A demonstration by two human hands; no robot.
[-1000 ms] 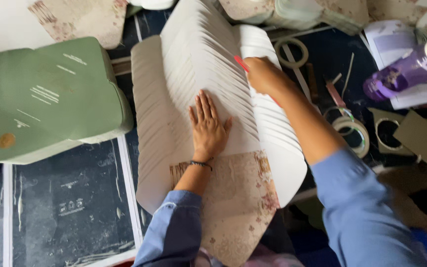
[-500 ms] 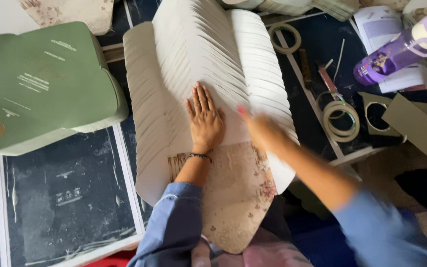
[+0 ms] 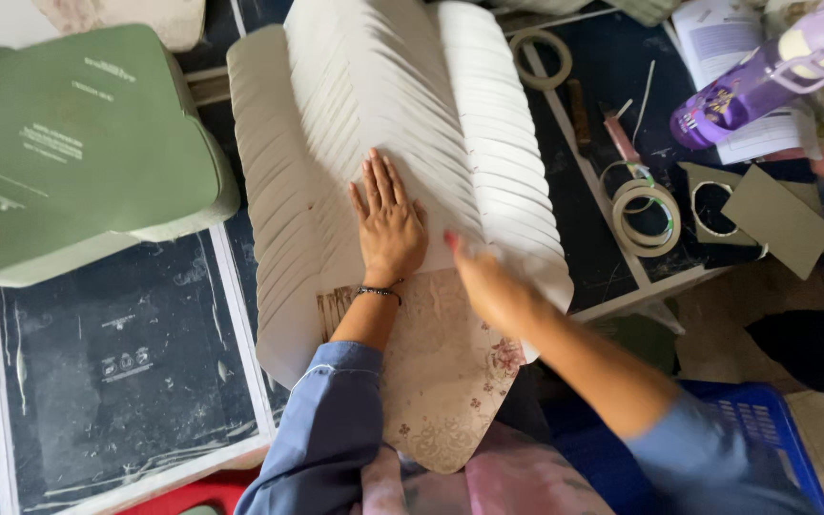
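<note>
— What has moved since a second ago?

— The right hand. It was up at the far edge of the fanned stack of white card sheets; now it has come back toward the body and sits low on the stack's right side, near the floral patterned sheet. It is blurred with motion, so I cannot tell whether its fingers are spread or together.

— And the left hand?

— It has stayed put, pressed flat on the stack's middle, palm down, fingers straight and close together with only small gaps, gripping nothing.

— Where does the stack lie?

— Spread in overlapping rows across the dark worktable, directly ahead of the person, its near end lapping over the patterned sheet.

— What is about it?

— A green shaped pad to the left, tape rolls to the right, a purple bottle lying at the upper right on a printed paper, and a blue crate down by the right sleeve.
</note>
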